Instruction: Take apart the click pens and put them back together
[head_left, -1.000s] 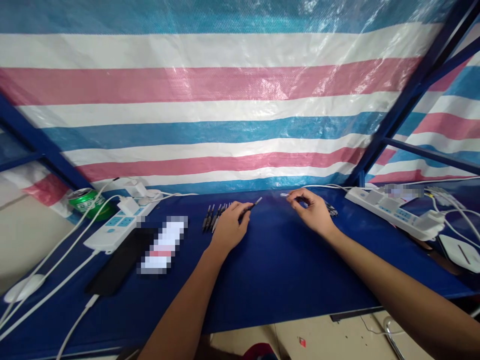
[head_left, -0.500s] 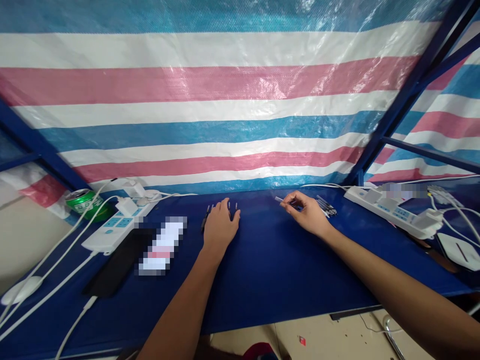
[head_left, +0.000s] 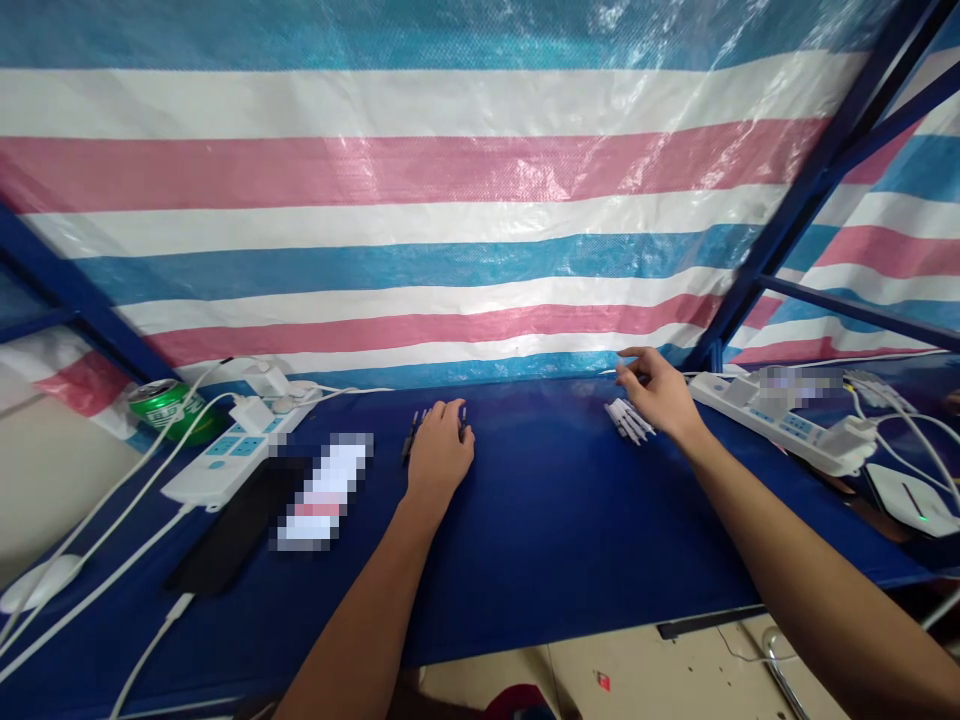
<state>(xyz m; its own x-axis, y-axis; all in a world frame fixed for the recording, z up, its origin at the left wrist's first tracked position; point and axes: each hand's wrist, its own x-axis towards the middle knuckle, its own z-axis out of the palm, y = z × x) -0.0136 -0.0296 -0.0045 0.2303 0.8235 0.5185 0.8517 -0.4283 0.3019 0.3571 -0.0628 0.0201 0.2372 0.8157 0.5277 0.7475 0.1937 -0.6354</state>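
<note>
My left hand [head_left: 439, 452] lies palm down at the back of the blue table [head_left: 555, 540], its fingers covering a row of small dark pen-like pieces [head_left: 413, 432] whose ends stick out to the left. My right hand [head_left: 661, 395] hovers further right with fingers loosely spread and nothing visible in them. It is just above and behind a small bundle of thin whitish pen pieces [head_left: 627, 420] that rests on the table.
On the left are a green can [head_left: 163, 405], a white power strip [head_left: 225, 455] with plugs and cables, a black phone [head_left: 232, 525] and a blurred white object [head_left: 326, 490]. Another power strip [head_left: 780, 418] and a white device [head_left: 911, 498] sit right. A striped tarp [head_left: 450, 200] closes the back.
My left hand set down the dark piece it held and settled flat over the dark row. My right hand moved right and back; the thin piece it pinched is no longer in its fingers.
</note>
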